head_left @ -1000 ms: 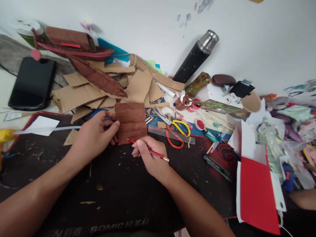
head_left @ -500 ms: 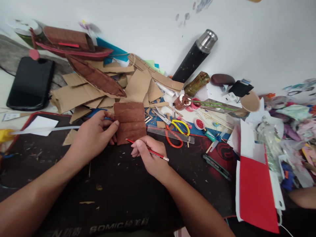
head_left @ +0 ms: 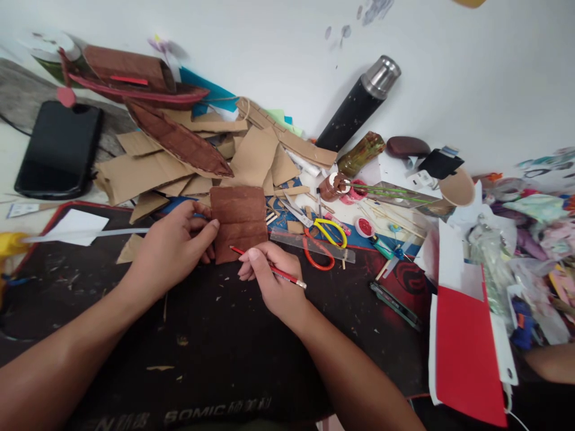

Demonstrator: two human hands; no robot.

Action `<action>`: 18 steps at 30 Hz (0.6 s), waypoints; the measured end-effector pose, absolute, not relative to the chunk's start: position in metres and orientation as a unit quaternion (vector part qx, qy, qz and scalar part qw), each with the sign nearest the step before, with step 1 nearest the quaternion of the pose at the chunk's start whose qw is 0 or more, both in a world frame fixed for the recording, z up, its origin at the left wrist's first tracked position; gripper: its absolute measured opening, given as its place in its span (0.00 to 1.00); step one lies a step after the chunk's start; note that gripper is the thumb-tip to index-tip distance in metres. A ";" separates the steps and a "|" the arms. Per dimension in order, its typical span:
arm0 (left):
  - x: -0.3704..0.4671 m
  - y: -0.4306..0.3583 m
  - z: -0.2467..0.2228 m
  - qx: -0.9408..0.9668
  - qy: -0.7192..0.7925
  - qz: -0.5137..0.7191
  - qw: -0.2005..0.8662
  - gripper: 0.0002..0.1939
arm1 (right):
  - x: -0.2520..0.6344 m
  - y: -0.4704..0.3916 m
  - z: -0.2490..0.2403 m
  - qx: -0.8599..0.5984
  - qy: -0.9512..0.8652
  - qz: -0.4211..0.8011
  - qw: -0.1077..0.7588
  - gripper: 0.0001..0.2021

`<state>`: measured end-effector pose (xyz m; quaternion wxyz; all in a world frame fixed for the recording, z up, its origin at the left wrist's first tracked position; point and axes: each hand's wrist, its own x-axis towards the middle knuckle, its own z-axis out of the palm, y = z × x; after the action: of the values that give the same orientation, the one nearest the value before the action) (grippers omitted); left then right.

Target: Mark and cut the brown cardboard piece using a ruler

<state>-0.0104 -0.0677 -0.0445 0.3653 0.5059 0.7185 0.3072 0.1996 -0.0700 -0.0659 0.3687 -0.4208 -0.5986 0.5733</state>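
Note:
A brown-painted piece of cardboard (head_left: 239, 215) with crosswise creases lies on the black desk mat (head_left: 215, 353). My left hand (head_left: 182, 236) grips its left edge, thumb on top and the other fingers curled at the side, partly hidden. In my right hand (head_left: 269, 272) is a red pencil (head_left: 287, 276), pinched between thumb and fingers. Its tip is at the lower part of the brown piece; whether it touches the surface I cannot tell. Just behind lies a brown boat hull (head_left: 179, 139) on cardboard scraps (head_left: 139, 173).
Right of the brown piece are a clear ruler (head_left: 309, 244), scissors (head_left: 330, 233) and a utility knife (head_left: 395, 305). A phone (head_left: 60, 149) and a glue gun (head_left: 11, 244) lie left. A model boat (head_left: 135, 84) and a black flask (head_left: 354, 108) stand behind. Another person's arm (head_left: 550, 361) shows at right.
The whole view has shifted slightly, so things appear a little further right. The pencil tip sits slightly higher on the brown piece. Both hands keep their hold.

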 end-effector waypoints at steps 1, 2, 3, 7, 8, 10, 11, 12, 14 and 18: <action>-0.010 -0.068 -0.044 0.507 0.719 0.307 0.364 0.12 | 0.200 -0.070 -0.066 -0.419 -0.598 0.574 0.371 0.23; -0.010 -0.068 -0.044 0.508 0.719 0.307 0.362 0.12 | 0.200 -0.070 -0.065 -0.417 -0.598 0.574 0.373 0.22; -0.010 -0.068 -0.044 0.509 0.719 0.306 0.360 0.12 | 0.200 -0.071 -0.065 -0.414 -0.597 0.575 0.376 0.21; -0.011 -0.068 -0.044 0.511 0.720 0.304 0.358 0.13 | 0.200 -0.071 -0.065 -0.410 -0.599 0.574 0.379 0.19; -0.011 -0.068 -0.045 0.510 0.720 0.303 0.359 0.13 | 0.200 -0.070 -0.065 -0.410 -0.601 0.573 0.378 0.19; -0.012 -0.068 -0.046 0.511 0.721 0.301 0.359 0.13 | 0.200 -0.070 -0.065 -0.409 -0.602 0.573 0.376 0.19; -0.012 -0.068 -0.046 0.513 0.721 0.298 0.358 0.13 | 0.200 -0.070 -0.065 -0.408 -0.602 0.573 0.378 0.19; -0.012 -0.068 -0.047 0.514 0.722 0.296 0.357 0.13 | 0.200 -0.070 -0.065 -0.407 -0.602 0.573 0.380 0.19; -0.013 -0.069 -0.047 0.516 0.722 0.293 0.355 0.13 | 0.200 -0.070 -0.066 -0.404 -0.602 0.572 0.384 0.19; -0.012 -0.069 -0.047 0.513 0.721 0.301 0.356 0.13 | 0.201 -0.070 -0.066 -0.391 -0.604 0.571 0.396 0.18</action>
<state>-0.0122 -0.0687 -0.0474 0.3559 0.5127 0.7210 0.3009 0.2010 -0.0703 -0.0663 0.3957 -0.3905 -0.6042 0.5708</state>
